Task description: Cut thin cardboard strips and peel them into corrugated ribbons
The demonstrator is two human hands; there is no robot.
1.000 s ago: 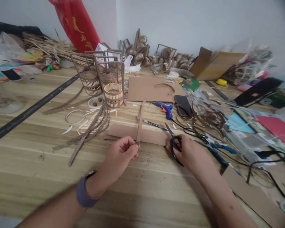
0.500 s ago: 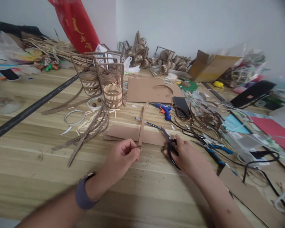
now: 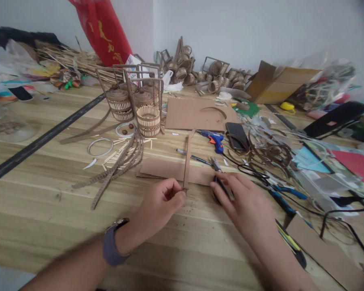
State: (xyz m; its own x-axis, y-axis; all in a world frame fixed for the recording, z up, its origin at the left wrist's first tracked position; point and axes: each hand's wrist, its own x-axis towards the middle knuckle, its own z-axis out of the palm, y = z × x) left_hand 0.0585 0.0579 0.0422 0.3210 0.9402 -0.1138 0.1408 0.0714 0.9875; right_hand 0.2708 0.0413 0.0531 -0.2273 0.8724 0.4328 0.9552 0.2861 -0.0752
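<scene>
My left hand (image 3: 162, 206) pinches the lower end of a narrow brown cardboard strip (image 3: 187, 155) between thumb and fingers. The strip stretches away from me across a flat cardboard piece (image 3: 159, 169) on the table. My right hand (image 3: 247, 198) rests low over the black handles of a pair of scissors (image 3: 216, 165), thumb and fingers around them. The scissors' blades point away from me, while my hand hides most of the handles. A pen (image 3: 200, 160) lies beneath the strip, and a blue glue gun (image 3: 214, 140) is just beyond it.
Slatted miniature buckets (image 3: 148, 121) stand behind ribbed strips (image 3: 118, 165) at the left. Beyond the glue gun lie a cardboard sheet (image 3: 191, 113) and a phone (image 3: 237, 135). Blue-handled pliers (image 3: 282, 202), cables and a yellow-black cutter (image 3: 291, 244) lie at the right.
My right hand has turned flatter over the scissors, covering more of the handles, and the blades sit lower. The left hand still pinches the strip. The view has shifted slightly.
</scene>
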